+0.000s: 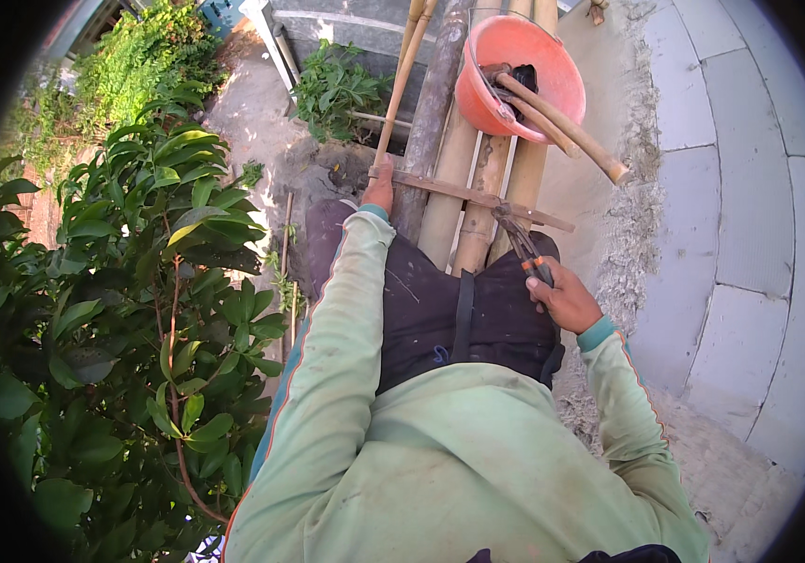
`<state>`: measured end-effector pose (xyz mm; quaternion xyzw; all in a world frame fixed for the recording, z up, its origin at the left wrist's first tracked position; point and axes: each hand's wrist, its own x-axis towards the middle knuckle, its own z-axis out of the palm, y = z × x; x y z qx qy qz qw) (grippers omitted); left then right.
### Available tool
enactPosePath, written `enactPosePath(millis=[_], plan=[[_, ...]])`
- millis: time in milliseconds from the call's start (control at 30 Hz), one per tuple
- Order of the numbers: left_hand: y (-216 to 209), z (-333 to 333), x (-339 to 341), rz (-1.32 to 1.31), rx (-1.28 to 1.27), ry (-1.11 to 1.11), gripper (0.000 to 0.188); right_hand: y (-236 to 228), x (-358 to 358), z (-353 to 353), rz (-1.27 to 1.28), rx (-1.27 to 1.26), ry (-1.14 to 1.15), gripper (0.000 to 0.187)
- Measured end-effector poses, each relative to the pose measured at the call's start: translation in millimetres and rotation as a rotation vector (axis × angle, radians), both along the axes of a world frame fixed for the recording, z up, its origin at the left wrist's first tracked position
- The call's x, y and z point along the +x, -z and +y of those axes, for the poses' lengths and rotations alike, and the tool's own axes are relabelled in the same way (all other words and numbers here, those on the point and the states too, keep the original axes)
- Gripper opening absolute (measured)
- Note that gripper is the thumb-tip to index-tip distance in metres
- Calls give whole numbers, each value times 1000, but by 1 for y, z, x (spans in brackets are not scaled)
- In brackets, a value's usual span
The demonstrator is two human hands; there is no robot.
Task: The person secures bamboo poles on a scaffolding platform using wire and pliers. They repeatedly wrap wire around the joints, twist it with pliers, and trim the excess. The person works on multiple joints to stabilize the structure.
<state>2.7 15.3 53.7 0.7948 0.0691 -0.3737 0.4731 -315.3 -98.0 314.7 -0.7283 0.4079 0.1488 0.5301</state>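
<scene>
Pliers [526,251] in right hand [567,298], on slat [463,195]

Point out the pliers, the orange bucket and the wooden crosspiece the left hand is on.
pliers [526,251]: head view, on the jaws above the right hand.
orange bucket [562,80]: head view, on its inner wall.
wooden crosspiece [459,194]: head view, mid-length, across the bamboo poles.

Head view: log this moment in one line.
left hand grips wooden crosspiece | right hand holds pliers at it | bamboo poles | orange bucket
</scene>
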Motion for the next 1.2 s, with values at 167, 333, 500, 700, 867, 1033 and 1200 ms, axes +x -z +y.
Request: enactPosePath(millis=[167,333,500,700,867,1033,1200], plan=[[-12,8,-6,312,-208,-99,107,-3,-37,-16,-8,-251,195,35],[-10,17,-1,420,-330,-355,68,44,-82,-68,-49,-347,460,52],[-34,9,-13,428,-520,-448,54,89,-87,-158,263,-536,307,71],[-18,11,-6,330,-614,-413,47,104,-60,-173,547,-599,-495,65],[-29,13,-8,397,-626,-428,47,101,-57,-157,591,-562,-441,61],[-37,5,-11,417,-549,-429,51,128,-122,-163,238,-554,63,57],[-2,27,6,513,-536,-265,97,82,-104,-83,-223,-899,240,57]])
